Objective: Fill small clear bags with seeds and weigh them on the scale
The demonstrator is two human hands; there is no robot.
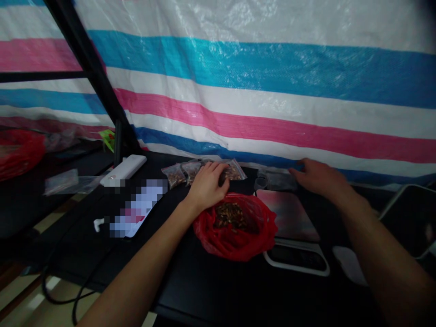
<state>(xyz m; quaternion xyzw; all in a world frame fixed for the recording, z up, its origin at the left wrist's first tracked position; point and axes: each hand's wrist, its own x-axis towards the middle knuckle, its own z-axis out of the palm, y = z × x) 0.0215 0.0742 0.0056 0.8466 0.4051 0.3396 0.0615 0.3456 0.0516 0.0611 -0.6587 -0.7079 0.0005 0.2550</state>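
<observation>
Bags (235,170) of brown bits, small and clear, lie in a row at the back of the black table (204,290), near the foot of a striped sheet (259,104). We have our left hand (207,184) over that row, palm down, the fingers loosely bent and the thumb apart from them; the fingertips reach among the bags, and we cannot tell whether they grip one. Our left wrist passes just beside a red bag (235,247), which sits with its mouth wide and its sides crumpled, and inside we see a heap of brown pieces (231,215).

We reach our right hand (315,176) to the far edge of the table, thumb and forefinger parted, with nothing that we can see between them. It is right beside a clear packet (281,180), though we cannot tell whether the two touch. A small round tub (261,182) stands at the packet's left end.

Between our arms, just right of the red bag, lies a white scale (296,261) with a dark display. Farther right we see a pale mouse (349,263) by our forearm. To our left lie a phone (150,200), partly blurred, a white earphone (98,225) and a long white box (128,168).
</observation>
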